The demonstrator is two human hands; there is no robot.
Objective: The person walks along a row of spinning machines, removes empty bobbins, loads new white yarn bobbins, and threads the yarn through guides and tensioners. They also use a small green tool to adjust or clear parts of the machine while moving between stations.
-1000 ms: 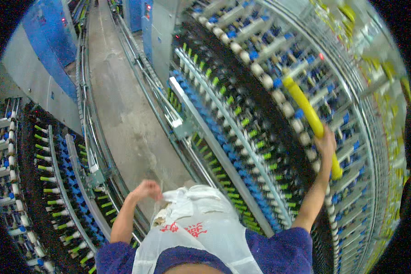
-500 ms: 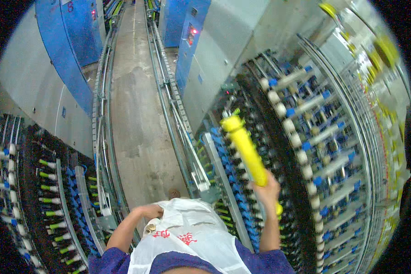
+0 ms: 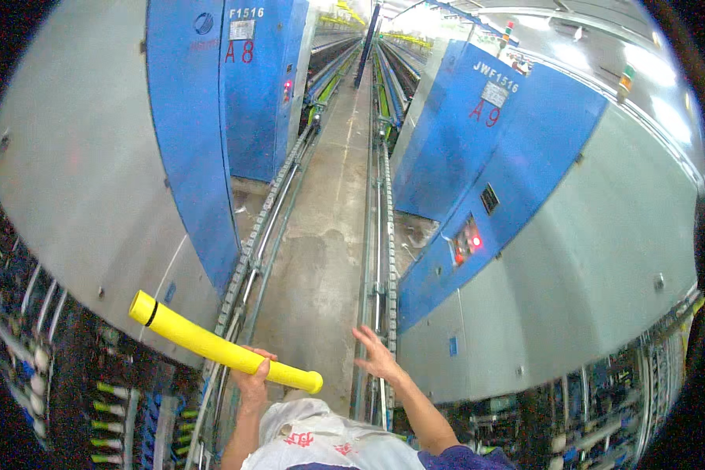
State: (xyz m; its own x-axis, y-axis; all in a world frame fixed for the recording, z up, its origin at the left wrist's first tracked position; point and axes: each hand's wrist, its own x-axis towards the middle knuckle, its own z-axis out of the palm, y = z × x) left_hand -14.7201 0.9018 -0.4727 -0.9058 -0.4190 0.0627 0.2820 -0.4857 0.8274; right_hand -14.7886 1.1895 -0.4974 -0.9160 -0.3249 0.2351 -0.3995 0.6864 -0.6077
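We are looking down a concrete floor (image 3: pixel 317 266), its long edges being lined by a left metal rail (image 3: pixel 263 239) and a right metal rail (image 3: pixel 379 258). Beyond them, we are seeing a blue-and-grey left machine cabinet (image 3: pixel 184 133) and a matching right machine cabinet (image 3: pixel 517 172); a red indicator light (image 3: pixel 476 241) is glowing on the latter, a signal tower (image 3: pixel 626 81) rising by its top edge.

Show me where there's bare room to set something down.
The concrete floor shows bare between the left rail and right rail, ahead of the yellow tube in the left hand. It is crowded at lower left, with yellow-green bobbins in a row, and at lower right, with blurred machine parts.
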